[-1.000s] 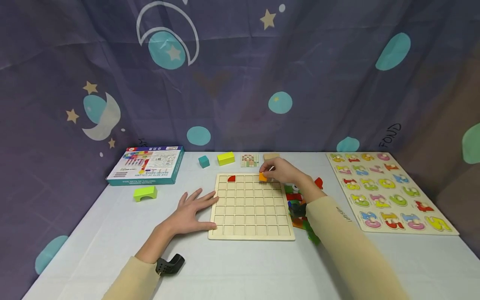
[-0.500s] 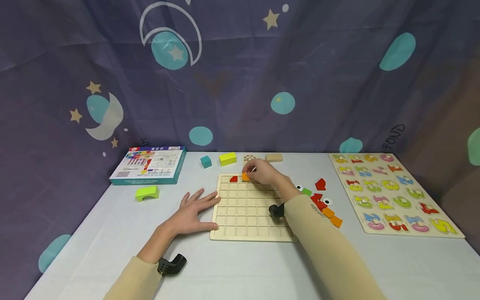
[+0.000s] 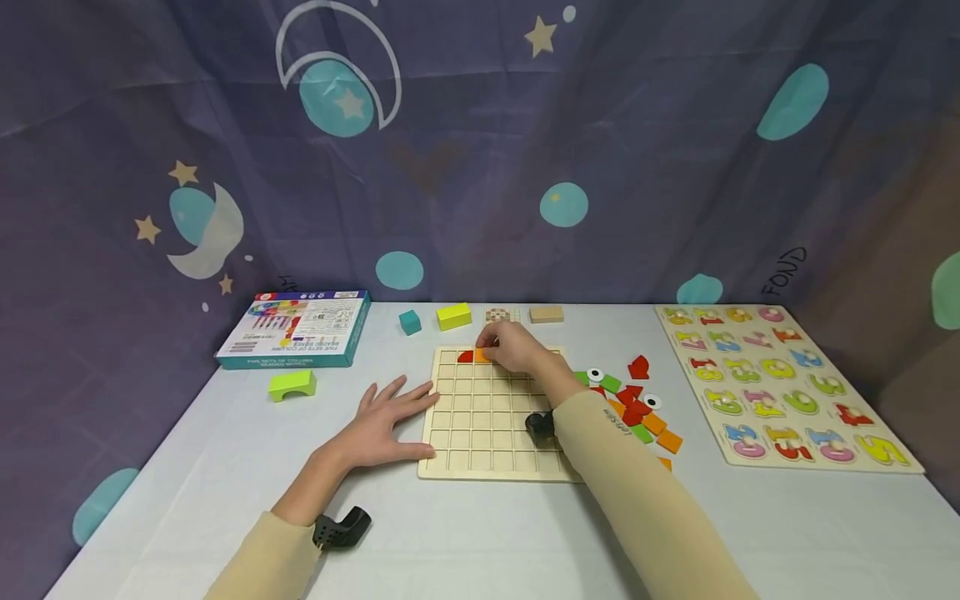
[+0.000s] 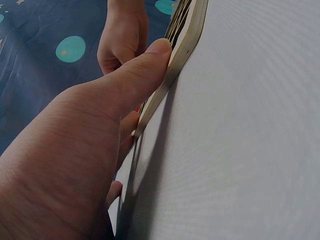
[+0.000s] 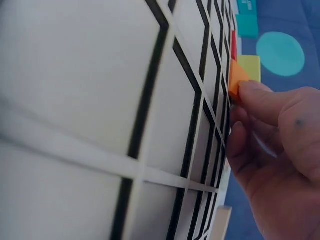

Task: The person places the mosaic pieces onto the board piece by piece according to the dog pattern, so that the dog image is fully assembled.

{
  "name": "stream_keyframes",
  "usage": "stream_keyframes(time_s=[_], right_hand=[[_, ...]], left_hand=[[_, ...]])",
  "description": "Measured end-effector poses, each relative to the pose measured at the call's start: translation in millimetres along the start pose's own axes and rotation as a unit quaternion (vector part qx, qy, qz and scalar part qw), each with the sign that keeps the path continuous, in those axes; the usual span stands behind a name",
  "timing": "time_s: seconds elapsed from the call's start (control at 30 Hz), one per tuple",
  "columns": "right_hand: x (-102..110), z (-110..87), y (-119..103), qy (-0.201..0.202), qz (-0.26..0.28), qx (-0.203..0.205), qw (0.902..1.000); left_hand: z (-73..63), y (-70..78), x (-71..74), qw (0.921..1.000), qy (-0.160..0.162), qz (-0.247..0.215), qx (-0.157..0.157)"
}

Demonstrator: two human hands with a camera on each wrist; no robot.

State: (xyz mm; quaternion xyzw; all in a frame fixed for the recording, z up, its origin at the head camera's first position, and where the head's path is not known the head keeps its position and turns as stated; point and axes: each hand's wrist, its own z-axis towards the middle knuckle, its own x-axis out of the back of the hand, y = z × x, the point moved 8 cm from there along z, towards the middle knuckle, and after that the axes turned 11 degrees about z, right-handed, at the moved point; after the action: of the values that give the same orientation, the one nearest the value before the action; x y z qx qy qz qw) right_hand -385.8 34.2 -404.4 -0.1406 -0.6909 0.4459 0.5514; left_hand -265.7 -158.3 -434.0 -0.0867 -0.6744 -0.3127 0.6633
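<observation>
White table (image 3: 480, 533): your left hand (image 3: 382, 429) spread, right hand (image 3: 517, 347) pinching orange tile (image 3: 482, 356); red piece (image 3: 466, 357) down leftward, loose pieces (image 3: 634, 410) waiting rightward.

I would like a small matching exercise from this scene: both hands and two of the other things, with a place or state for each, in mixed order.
Column one
1. left hand
2. arch block
3. number board
4. right hand

Column two
A. just in front of the flat box
B. pinching an orange piece
C. to the right of the loose pieces
D. touching the left edge of the grid board

Right pairs: 1-D, 2-A, 3-C, 4-B
</observation>
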Motion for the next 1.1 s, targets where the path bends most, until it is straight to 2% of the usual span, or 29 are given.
stream_keyframes(time_s=[0.23, 0.47, 0.73, 0.93, 1.1], right_hand=[[-2, -1.2, -3, -0.015, -0.024, 0.004, 0.9996], [6, -10.0, 2, -0.008, -0.01, 0.012, 0.9998], [39, -37.1, 16, -0.008, 0.033, 0.001, 0.9994], [68, -57.6, 27, 0.013, 0.025, -0.012, 0.9995], [88, -73.7, 45, 0.028, 0.019, -0.032, 0.9989]], left_hand=[[0.7, -0.8, 0.0, 1.0, -0.002, -0.003, 0.002], [0.4, -1.6, -0.1, 1.0, 0.005, -0.007, 0.0], [1.3, 0.5, -0.5, 1.0, 0.007, -0.003, -0.002], [0.1, 1.3, 0.9, 1.0, 0.009, 0.0, -0.002], [-0.9, 1.4, 1.9, 0.9999, 0.01, -0.002, 0.0]])
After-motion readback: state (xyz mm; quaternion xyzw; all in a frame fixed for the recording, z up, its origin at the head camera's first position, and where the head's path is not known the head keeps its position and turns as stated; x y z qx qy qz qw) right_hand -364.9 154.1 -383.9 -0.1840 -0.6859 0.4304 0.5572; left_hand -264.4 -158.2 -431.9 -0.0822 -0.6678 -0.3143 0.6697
